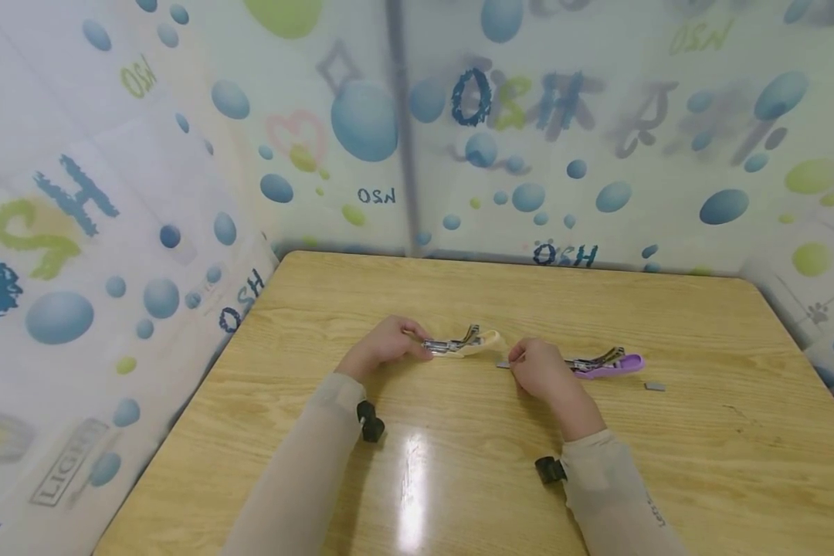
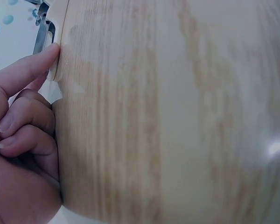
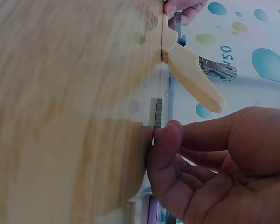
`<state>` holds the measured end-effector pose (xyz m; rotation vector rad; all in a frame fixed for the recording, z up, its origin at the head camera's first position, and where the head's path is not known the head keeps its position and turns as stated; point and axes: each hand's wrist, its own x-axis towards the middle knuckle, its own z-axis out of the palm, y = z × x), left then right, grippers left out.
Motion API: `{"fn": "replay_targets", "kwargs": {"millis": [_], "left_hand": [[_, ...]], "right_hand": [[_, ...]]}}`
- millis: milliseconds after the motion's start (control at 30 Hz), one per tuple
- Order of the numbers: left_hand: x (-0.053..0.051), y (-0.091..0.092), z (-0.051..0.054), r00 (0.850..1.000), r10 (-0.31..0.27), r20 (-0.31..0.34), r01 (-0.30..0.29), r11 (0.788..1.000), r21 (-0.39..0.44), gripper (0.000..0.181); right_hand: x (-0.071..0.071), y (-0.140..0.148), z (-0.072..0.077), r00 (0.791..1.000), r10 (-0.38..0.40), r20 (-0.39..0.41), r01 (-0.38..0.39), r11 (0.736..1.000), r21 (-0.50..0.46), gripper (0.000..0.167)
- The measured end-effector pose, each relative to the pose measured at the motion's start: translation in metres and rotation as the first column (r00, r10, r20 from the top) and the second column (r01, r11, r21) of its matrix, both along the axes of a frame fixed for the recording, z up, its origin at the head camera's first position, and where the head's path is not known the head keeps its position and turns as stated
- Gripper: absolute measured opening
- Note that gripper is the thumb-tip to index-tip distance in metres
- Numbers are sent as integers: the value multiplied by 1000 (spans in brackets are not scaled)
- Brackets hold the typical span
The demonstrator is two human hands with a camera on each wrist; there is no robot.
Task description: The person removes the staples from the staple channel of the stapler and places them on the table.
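A cream stapler (image 1: 487,340) lies on the table with its metal top part swung up. My left hand (image 1: 388,340) pinches its front end, the thumb (image 2: 46,58) against the side of the base. Between the thumb and fingers of my right hand (image 1: 540,371) is a short grey strip of staples (image 3: 158,113), held low at the table surface, just right of the cream stapler. Behind the right hand sits a purple stapler (image 1: 618,366), its metal part also raised; the hand partly covers its front.
Another grey strip of staples (image 1: 655,387) lies right of the purple stapler. The wooden table (image 1: 459,479) has rounded far corners and meets a patterned curtain (image 1: 431,193) at the back. Each sleeve carries a black wrist device (image 1: 371,422).
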<state>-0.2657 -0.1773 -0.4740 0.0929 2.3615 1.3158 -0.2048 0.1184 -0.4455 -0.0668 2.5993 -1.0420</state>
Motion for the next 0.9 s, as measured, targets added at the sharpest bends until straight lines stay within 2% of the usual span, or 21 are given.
{"fn": "replay_targets", "kwargs": {"millis": [333,500,600,700,800,900], "left_hand": [[-1,1,-3,1000,-2,3,2,1000,9,28],[1,-1,-5,1000,-13,-3,13,1000,10,28],[0,-2,-5,1000,-14,-5,14,1000,19,28],[-2,-1,-7,1000,-13,-4,13,999,30,30],[-3,-2,-9,1000,-19,-6,19,999,39,35],[-4,-7,-13,1000,-25,-15,26,999,43,43]], "right_hand": [[2,2,-1,1000,-8,9,8,1000,-7,20],[4,1,6,1000,-7,25,7,1000,-9,24],[3,2,15,999,-11,38,12,999,-31,26],[1,6,26,999,16,33,-15,999,-46,28],[-5,15,45,996,82,-19,-81,997,19,31],[-11,30,72,987,135,-86,-125,985,117,37]]}}
